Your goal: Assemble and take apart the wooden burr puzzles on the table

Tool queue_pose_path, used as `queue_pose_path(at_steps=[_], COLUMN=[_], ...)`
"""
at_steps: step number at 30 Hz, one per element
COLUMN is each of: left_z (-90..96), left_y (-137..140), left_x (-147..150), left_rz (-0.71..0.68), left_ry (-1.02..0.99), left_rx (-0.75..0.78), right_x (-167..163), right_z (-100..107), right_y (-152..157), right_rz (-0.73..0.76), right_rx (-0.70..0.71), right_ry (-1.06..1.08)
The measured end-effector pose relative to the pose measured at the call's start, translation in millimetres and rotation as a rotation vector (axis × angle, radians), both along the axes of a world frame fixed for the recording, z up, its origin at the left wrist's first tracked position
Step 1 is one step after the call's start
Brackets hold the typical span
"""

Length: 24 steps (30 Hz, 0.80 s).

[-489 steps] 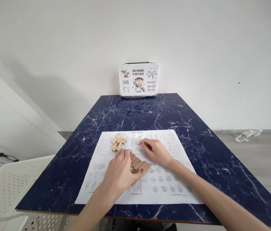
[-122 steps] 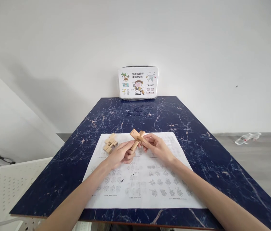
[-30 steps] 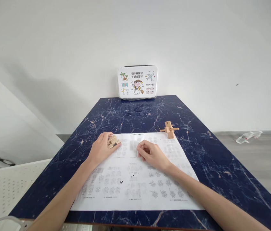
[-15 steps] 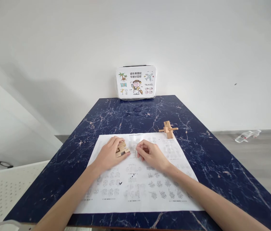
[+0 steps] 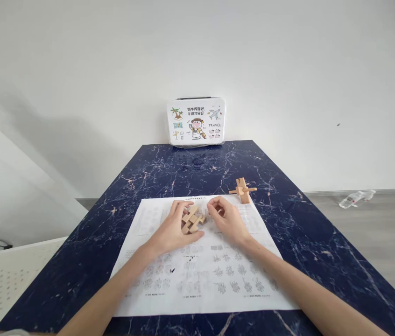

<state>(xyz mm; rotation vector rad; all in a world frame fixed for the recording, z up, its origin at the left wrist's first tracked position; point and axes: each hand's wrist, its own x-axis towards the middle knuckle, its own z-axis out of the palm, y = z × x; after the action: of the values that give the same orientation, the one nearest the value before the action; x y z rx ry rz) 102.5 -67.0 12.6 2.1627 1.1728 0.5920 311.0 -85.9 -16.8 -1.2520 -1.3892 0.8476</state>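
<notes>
The left hand (image 5: 171, 228) was spread, thumb apart from the fingers, curving around the left side of a cluster of pale wooden blocks (image 5: 193, 220) that sat on a printed white sheet (image 5: 158, 301). One block at the cluster's right side carried a small dark mark, too small to read. The right hand (image 5: 230, 221) was just beside the cluster, fingers curled and the tips of thumb and forefinger near each other; whether they pinched anything could not be told. At the sheet's far right corner was a wooden cross-shaped assembly (image 5: 243, 192) with a thin bar running sideways through it; the dark character on its upper end might have been a 3 or a 7. The sheet had a one-line heading along its far edge and rows of grey diagrams with captions, all too faint and small to read. It lay on a dark blue marbled table (image 5: 190, 175), at whose far end a white case (image 5: 185, 122) with a black handle stood by the wall. Its front read "奶牛养得好, 牛奶才会好" and, at the right, "TRAVEL", among drawings of a palm tree, an airplane and a hatted cow with a suitcase. On the floor to the right lay clear plastic (image 5: 353, 199) with a touch of red, any wording illegible.
</notes>
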Motion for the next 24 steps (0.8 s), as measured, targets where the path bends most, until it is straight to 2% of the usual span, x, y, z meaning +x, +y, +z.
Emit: queue_pose_path(at_steps=[5, 10, 16, 20, 24], left_z=[12.9, 15.7, 11.0, 9.3, 8.7], left_y=[18, 31, 33, 30, 29], left_x=[-32, -46, -44, -40, -37], left_rz=[-0.144, -0.214, -0.202, -0.175, -0.127], left_ry=[0.014, 0.072, 0.036, 0.026, 0.077], left_rx=[-0.022, -0.058, -0.036, -0.018, -0.015], right_x=[2, 1, 8, 10, 11], right_z=[-2, -1, 1, 3, 2], right_y=[3, 1, 1, 0, 1], right_rz=[0.082, 0.194, 0.352, 0.346, 0.316], right_rx=[0.048, 0.141, 0.188, 0.192, 0.103], right_ry=[-0.135, -0.249, -0.300, -0.312, -0.337])
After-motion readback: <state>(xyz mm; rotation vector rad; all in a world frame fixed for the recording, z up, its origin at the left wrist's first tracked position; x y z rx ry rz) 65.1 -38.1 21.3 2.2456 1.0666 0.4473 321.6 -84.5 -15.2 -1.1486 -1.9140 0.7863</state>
